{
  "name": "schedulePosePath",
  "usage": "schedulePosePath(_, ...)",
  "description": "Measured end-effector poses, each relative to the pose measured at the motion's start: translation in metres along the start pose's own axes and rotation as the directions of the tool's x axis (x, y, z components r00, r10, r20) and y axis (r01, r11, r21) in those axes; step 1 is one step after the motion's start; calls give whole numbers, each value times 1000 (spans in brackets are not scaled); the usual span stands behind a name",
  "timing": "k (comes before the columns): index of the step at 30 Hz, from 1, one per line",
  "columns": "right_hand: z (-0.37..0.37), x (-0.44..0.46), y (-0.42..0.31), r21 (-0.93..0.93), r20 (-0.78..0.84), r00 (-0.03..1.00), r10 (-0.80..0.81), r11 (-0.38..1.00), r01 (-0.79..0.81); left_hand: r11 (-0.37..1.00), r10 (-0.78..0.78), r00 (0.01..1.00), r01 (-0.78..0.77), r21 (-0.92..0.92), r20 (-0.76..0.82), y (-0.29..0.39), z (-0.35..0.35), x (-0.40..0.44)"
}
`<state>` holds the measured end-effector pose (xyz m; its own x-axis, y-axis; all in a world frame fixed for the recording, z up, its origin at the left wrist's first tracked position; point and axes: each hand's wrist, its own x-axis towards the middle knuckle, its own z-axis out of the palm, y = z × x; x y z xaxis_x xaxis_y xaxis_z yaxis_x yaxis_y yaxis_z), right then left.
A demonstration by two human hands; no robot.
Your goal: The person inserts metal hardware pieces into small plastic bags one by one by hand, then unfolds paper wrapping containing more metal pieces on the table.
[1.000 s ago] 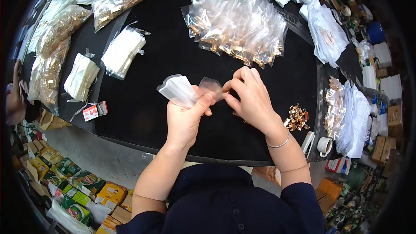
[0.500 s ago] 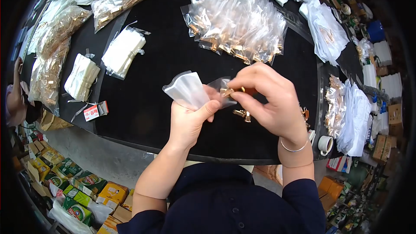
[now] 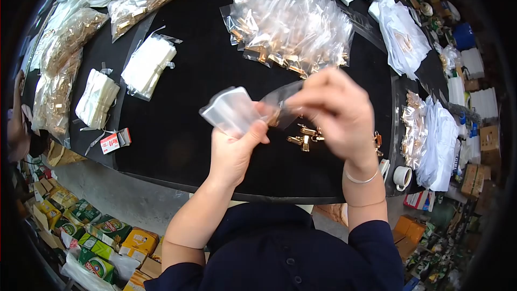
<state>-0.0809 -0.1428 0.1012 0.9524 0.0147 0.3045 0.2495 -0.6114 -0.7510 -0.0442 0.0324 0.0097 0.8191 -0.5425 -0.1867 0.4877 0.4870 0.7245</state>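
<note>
My left hand point(image 3: 237, 148) grips a stack of clear plastic bags point(image 3: 231, 110), thumb pressed on top. One small clear bag point(image 3: 281, 99) stretches from its fingertips toward my right hand, with gold-coloured metal near its lower end. My right hand point(image 3: 336, 113), blurred by motion, has its fingers pinched at the upper edge of that bag. Just below, several gold metal pieces point(image 3: 305, 139) lie on the black table point(image 3: 177, 145). Others show beside the right wrist, partly hidden by it. Farther back lies a pile of filled clear bags point(image 3: 291, 21).
Two bundles of empty bags point(image 3: 149, 66) and a red-and-white box point(image 3: 115, 141) are at left, near large bags of gold pieces point(image 3: 59, 83). On the right are a tape roll point(image 3: 402, 177) and white plastic bags point(image 3: 437, 145). Part of a person point(image 3: 19, 124) shows at far left.
My right hand came over with gold pieces, which now lie on the table beneath it. Metal now sits in the small bag, and my right hand has shifted to its upper edge.
</note>
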Motion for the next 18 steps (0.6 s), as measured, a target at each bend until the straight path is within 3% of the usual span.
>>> schedulePosePath(1, -9, 7, 6, -44, -41, 999, -10, 999, 8, 994, 72, 996, -67, 82, -54, 1, 1, 0)
schedulePosePath(5, -14, 9, 15, -178, -181, 983, -12, 984, -20, 999, 7, 991, -2, 40, -132, 7, 4, 1)
schedulePosePath(6, -13, 8, 18, -223, -225, 974, -12, 974, -39, 999, 8, 992, -4, 38, -126, 7, 4, 1)
schedulePosePath(9, -6, 9, 33, -337, -348, 937, -29, 937, -96, 981, -174, 981, 180, 74, -80, 10, -2, 0)
schedulePosePath(11, -2, 1, 41, -366, -385, 922, -36, 923, -117, 987, -110, 992, 117, 112, -70, 5, -5, 0)
schedulePosePath(12, -3, -14, 42, -343, -199, 970, 140, 917, -203, 987, -51, 997, 58, 148, -51, 1, -6, 0)
schedulePosePath(13, -3, -26, 43, -338, -3, 951, 309, 895, -292, 983, 4, 1000, 0, 183, -26, -1, -5, 0)
schedulePosePath(18, 8, -36, 51, -216, 54, 882, 469, 868, -448, 988, -63, 998, 66, 138, -29, 1, 1, 1)
